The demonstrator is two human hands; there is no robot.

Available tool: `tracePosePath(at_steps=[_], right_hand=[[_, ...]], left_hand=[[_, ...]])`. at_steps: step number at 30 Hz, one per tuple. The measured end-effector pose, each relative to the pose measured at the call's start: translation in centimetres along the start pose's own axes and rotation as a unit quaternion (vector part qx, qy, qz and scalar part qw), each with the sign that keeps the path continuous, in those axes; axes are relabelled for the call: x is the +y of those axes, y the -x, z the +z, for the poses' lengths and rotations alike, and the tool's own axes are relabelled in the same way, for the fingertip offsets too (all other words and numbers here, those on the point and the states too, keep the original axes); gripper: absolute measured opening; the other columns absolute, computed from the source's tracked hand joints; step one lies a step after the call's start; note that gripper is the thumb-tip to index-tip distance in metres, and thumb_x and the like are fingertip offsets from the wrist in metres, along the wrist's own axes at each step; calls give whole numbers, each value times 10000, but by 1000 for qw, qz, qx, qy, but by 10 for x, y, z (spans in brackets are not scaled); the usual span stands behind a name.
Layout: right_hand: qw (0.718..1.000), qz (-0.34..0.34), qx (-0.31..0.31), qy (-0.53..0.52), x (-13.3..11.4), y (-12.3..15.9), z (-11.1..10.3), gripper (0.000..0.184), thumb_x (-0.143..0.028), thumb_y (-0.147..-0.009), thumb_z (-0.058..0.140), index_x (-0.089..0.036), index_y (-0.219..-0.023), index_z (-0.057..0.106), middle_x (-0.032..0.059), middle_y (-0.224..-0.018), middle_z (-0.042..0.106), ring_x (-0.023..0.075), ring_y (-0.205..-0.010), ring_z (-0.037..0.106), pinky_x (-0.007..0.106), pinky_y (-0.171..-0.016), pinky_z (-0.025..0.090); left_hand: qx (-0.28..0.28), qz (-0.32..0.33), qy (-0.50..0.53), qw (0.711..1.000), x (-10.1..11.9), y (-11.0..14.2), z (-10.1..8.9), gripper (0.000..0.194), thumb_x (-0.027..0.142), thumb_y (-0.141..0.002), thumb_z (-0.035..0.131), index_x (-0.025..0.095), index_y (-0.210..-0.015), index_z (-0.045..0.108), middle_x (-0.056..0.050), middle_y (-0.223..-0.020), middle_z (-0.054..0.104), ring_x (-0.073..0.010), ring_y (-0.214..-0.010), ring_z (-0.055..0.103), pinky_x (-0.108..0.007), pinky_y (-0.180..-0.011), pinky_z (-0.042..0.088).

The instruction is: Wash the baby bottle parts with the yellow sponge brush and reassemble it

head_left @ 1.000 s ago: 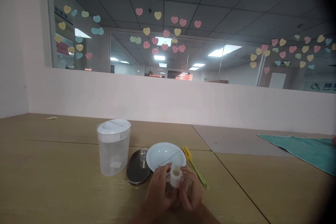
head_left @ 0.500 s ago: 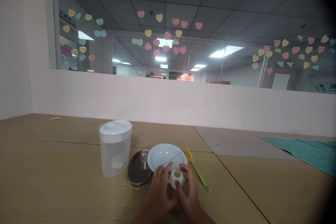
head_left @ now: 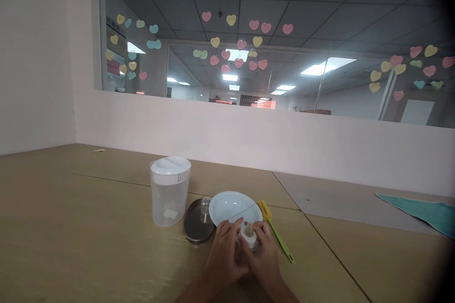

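A light wooden tabletop (head_left: 88,208) with, at lower centre, a clear plastic pitcher with white lid (head_left: 169,194), a round dark metal tray (head_left: 191,227), a round white plate (head_left: 232,207) and a yellow-and-green bottle brush (head_left: 277,236), plus a teal cloth (head_left: 423,213) at the right edge.

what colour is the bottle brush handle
Green: the bottle brush handle, best seen in the head view.

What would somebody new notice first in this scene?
The pastel paper hearts scattered across the glass window along the top of the view catch the eye first. Below them, at the front of the tan table, the left hand and right hand hold a clear baby bottle with a teat on top. Left of the hands stands a clear plastic container with a white lid.
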State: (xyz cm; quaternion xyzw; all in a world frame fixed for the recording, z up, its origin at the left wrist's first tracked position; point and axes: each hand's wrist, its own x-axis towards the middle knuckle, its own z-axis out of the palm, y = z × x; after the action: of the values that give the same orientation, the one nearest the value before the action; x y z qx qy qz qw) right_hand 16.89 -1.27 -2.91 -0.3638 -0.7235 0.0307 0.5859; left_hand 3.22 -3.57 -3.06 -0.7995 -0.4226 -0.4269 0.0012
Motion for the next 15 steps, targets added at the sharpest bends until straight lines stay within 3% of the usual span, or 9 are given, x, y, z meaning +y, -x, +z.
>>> tracePosePath(at_steps=[3,7,12,15], right_hand=[[1000,10,-7,5,0,-2,0,209,-401,-797,568,-198,-779,523,28,-775,506,166,-702,522,288,-616,465],[1000,10,-15,-2,2,-1,2,206,-400,-815,543,-197,-833,509,30,-802,524,171,-742,526,295,-646,465],[999,11,-41,-17,5,3,4,184,-377,-837,527,-198,-873,504,12,-777,557,154,-701,532,270,-611,448],[999,2,-35,-4,5,4,4,188,-373,-833,537,-197,-891,512,20,-810,576,159,-738,547,272,-638,454]], left_hand=[[-4,0,5,1000,4,-2,-2,753,166,-571,572,196,-1279,317,-78,-1143,550,-249,-1042,503,-504,-1019,305],[-6,9,-16,1000,5,-6,-5,718,163,-563,558,191,-1246,337,-76,-1126,566,-238,-1007,519,-492,-1007,331],[-22,143,-90,985,-10,-9,-27,681,251,-669,570,175,-1301,328,-80,-1111,592,-240,-1047,514,-473,-1037,314],[21,132,-118,984,-24,-9,-43,508,320,-763,536,187,-1240,424,-78,-1042,609,-225,-991,542,-423,-966,376]])
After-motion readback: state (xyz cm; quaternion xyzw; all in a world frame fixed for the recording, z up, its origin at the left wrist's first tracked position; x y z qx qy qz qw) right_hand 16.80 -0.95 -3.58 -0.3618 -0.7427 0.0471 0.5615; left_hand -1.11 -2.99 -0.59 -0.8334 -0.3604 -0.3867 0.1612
